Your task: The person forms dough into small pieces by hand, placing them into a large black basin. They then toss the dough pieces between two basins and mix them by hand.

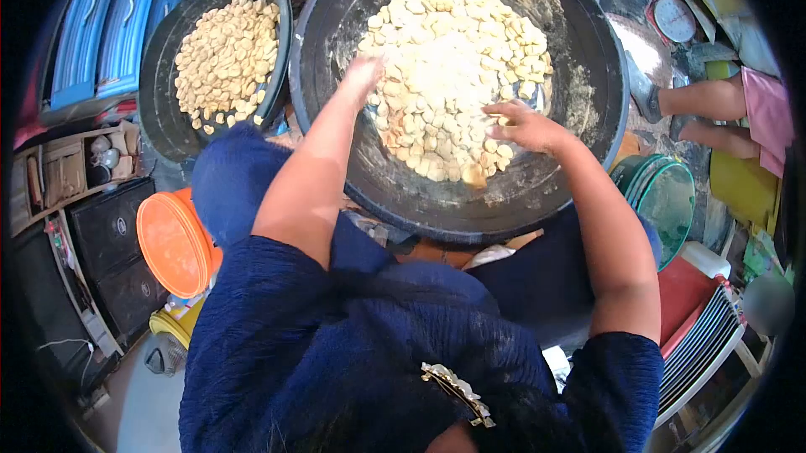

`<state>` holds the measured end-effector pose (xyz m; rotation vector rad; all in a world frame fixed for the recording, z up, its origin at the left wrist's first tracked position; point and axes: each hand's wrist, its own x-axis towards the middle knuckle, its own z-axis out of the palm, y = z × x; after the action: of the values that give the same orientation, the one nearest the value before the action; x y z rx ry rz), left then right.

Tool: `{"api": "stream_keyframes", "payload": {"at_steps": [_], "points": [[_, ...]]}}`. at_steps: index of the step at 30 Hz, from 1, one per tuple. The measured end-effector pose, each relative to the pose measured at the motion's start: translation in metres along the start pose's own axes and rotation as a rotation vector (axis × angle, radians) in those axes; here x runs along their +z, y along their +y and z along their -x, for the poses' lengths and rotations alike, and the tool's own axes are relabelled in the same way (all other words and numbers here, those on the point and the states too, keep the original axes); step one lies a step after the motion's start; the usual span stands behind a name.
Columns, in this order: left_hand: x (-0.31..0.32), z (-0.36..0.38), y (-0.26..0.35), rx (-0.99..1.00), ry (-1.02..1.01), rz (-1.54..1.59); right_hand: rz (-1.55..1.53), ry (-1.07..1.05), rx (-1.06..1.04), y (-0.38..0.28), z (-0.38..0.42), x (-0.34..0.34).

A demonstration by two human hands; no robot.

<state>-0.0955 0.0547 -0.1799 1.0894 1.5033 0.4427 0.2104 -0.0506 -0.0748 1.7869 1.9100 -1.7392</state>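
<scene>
while the pale pieces [437, 138] lay heaped in the large black basin [495, 216], the right hand [516, 127] touched their right side, fingers loosely spread; the left hand [363, 79] blurred at their left, its grip unclear. a smaller basin [154, 109] stood left.

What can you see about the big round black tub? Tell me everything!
The big tub is round, black and plastic-looking, with a thick rim. It sits open side up, right in front of the person. Pale pieces lie heaped in the middle, and pale smears mark its inside. The left hand and right hand reach in over it.
</scene>
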Motion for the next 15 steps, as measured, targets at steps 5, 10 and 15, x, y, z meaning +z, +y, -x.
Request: {"api": "stream_keyframes", "payload": {"at_steps": [5, 10, 15], "points": [[0.023, -0.039, -0.115, -0.221, 0.306, 0.233, -0.135, 0.178, 0.355, 0.112, -0.088, -0.002], [0.074, -0.063, -0.169, -0.189, 0.265, 0.37, -0.068, 0.773, 0.473, 0.099, -0.187, 0.091], [0.096, -0.028, -0.162, -0.166, 0.199, 0.277, 0.548, 0.635, 0.139, 0.043, -0.19, 0.185]]}}
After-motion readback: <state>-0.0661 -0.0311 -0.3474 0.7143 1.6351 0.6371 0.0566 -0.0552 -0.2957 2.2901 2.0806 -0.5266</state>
